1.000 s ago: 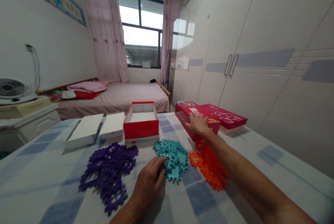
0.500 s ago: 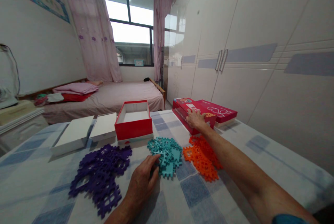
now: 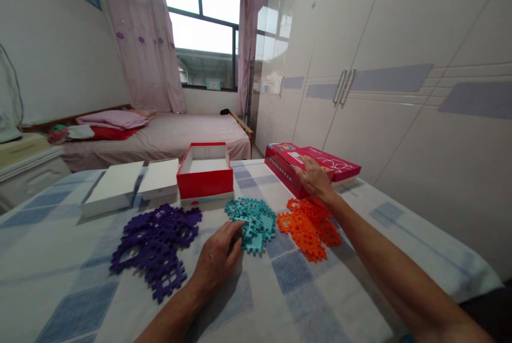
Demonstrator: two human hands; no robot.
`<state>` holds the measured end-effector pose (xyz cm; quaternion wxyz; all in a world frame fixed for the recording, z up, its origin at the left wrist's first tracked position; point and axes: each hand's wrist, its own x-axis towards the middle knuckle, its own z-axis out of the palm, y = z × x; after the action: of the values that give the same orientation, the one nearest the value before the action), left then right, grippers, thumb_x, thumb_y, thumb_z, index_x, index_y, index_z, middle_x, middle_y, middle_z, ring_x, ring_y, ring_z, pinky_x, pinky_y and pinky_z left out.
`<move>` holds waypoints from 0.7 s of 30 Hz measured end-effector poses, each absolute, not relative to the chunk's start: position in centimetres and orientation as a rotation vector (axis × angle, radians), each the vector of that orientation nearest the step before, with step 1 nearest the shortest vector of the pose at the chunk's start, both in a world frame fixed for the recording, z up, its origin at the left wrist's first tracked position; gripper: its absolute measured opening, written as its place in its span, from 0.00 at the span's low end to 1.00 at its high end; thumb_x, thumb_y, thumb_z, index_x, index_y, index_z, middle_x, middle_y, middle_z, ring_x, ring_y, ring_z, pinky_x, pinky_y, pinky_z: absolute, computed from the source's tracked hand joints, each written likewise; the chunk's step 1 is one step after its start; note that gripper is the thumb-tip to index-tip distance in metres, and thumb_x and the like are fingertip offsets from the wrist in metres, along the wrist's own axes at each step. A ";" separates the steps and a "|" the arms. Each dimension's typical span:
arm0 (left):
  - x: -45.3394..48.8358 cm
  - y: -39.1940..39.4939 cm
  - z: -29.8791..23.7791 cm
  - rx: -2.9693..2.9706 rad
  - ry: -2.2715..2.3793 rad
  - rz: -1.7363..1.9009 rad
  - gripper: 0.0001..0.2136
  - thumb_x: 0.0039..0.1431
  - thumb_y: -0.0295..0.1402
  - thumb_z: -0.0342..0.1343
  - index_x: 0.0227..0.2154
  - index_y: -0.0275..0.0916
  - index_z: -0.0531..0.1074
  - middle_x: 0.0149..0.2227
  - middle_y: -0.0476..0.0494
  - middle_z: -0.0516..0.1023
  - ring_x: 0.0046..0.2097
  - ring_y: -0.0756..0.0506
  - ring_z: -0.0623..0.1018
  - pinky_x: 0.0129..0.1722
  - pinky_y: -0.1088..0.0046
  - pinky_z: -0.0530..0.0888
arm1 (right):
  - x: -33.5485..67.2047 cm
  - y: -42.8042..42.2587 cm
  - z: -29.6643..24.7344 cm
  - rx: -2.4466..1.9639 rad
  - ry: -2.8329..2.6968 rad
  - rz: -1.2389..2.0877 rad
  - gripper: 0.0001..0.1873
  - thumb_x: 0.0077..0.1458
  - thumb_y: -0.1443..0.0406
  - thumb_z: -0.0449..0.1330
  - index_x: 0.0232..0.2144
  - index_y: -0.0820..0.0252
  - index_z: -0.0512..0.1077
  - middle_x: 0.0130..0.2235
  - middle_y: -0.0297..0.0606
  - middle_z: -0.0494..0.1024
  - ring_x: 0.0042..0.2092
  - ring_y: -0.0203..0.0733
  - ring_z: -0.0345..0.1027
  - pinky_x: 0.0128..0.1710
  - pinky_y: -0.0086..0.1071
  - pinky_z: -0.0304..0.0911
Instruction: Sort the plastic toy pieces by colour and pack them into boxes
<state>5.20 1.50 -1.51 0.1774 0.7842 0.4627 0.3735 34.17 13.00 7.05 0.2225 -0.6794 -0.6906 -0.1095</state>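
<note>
My left hand (image 3: 221, 251) rests on the cloth, loosely curled, with its fingertips at the near left edge of a pile of teal interlocking plastic pieces (image 3: 256, 225). A gap shows between thumb and index finger, and nothing is visible in it. My right hand (image 3: 314, 176) lies over the near right part of a red printed box (image 3: 284, 169), fingers stretched out and apart. Below my right wrist is a pile of orange interlocking pieces (image 3: 306, 231). Purple pieces (image 3: 156, 247) are heaped left of my left hand.
An uncovered red box (image 3: 205, 182) with a white inside stands behind the teal pile. Two white box parts (image 3: 116, 185) lie to its left. A second red box (image 3: 344, 164) adjoins the printed one. A checked cloth (image 3: 298, 273) covers the table; a bed (image 3: 192, 132) stands beyond.
My right hand has drawn back a little toward the near right side of the red printed box. The left hand stays by the teal pile. The whole view has tilted slightly downward.
</note>
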 end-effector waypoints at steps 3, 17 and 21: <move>5.2 1.4 -1.3 2.221 1.306 1.064 0.15 0.56 0.27 0.46 0.46 0.38 0.70 0.38 0.42 0.76 0.40 0.45 0.76 0.42 0.68 0.72 | 33.6 9.8 6.0 -1.638 -1.968 -0.131 0.21 0.61 0.61 0.45 0.53 0.61 0.67 0.55 0.43 0.71 0.56 0.41 0.63 0.57 0.33 0.55; 5.5 1.4 -1.4 2.236 1.302 1.085 0.17 0.54 0.24 0.46 0.46 0.35 0.69 0.39 0.40 0.75 0.40 0.44 0.75 0.42 0.67 0.71 | 17.6 8.8 6.4 -1.078 -2.312 -0.011 0.27 0.56 0.66 0.54 0.59 0.61 0.60 0.62 0.46 0.60 0.62 0.45 0.52 0.60 0.41 0.52; 5.4 1.4 -1.5 2.256 1.309 1.085 0.17 0.54 0.23 0.46 0.46 0.36 0.69 0.38 0.41 0.75 0.39 0.45 0.75 0.41 0.67 0.72 | 14.8 11.4 6.2 -1.228 -2.338 -0.191 0.32 0.53 0.67 0.57 0.60 0.63 0.58 0.63 0.48 0.58 0.63 0.52 0.48 0.58 0.46 0.52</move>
<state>5.40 1.45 -1.52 0.1579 0.7885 0.4575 0.3794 14.79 11.44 6.22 0.2445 -0.4499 -0.8561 -0.0698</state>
